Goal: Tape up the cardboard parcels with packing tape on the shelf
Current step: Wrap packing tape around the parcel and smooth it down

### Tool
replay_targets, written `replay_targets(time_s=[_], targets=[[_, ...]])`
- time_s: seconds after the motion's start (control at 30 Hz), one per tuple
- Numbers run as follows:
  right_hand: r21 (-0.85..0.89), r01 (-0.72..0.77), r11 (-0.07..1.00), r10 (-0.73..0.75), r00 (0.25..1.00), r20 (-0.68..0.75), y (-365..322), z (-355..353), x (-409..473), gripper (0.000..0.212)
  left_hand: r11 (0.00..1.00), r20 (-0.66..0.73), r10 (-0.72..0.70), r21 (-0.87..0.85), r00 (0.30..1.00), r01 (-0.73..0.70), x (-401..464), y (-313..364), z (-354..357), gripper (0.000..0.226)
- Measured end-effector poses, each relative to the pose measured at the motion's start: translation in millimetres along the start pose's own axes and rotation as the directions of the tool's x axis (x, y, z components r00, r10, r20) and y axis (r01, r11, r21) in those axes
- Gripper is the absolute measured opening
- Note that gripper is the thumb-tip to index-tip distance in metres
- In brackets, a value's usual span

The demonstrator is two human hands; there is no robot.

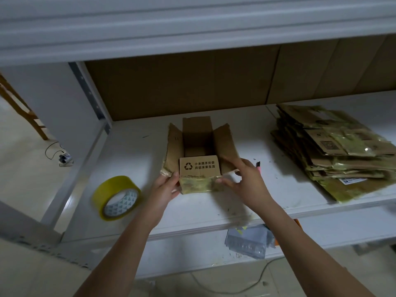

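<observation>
Either side of the open box [199, 155] we grip, bare shelf [137, 151] gives passage; beyond our left hand [166, 185] a tape roll [116, 198] blocks, beyond our right hand [246, 179] a marker [258, 165], then flattened cartons [334, 151].

tape roll [116, 198] left of box [200, 155], flattened cartons [334, 151] right

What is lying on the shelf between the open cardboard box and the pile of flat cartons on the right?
In the head view, a small pink-and-black tool, perhaps a cutter, lies between the open box and the flattened cartons, partly hidden by the right hand.
</observation>
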State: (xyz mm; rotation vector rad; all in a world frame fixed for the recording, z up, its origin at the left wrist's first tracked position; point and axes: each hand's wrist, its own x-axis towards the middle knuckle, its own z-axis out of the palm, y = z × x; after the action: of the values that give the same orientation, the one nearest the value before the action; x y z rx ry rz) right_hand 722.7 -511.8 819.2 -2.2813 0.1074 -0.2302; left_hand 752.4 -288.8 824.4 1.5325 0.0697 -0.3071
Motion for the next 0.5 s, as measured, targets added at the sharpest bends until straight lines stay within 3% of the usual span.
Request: replay_targets(time_s=[0.17,0.33,0.5], targets=[[-0.323,-0.117,0.939,0.148,0.986,0.073,-17.8,-0.7,5.4,0.077,0.999,-0.010,-0.008,0.041,1.000,0.008,-1.3,1.3,2.5,0.019],[0.100,-0.223,0.970,0.209,0.968,0.138,-16.4,8.1,3.9,0.077,0.997,0.002,-0.001,0.083,1.000,0.001,-1.2,0.6,0.6,0.023],[0.341,-0.186,0.921,0.178,0.982,0.054,-12.0,15.8,3.2,0.037,0.995,0.020,0.020,0.099,1.000,-0.022,-1.7,3.0,2.4,0.019]])
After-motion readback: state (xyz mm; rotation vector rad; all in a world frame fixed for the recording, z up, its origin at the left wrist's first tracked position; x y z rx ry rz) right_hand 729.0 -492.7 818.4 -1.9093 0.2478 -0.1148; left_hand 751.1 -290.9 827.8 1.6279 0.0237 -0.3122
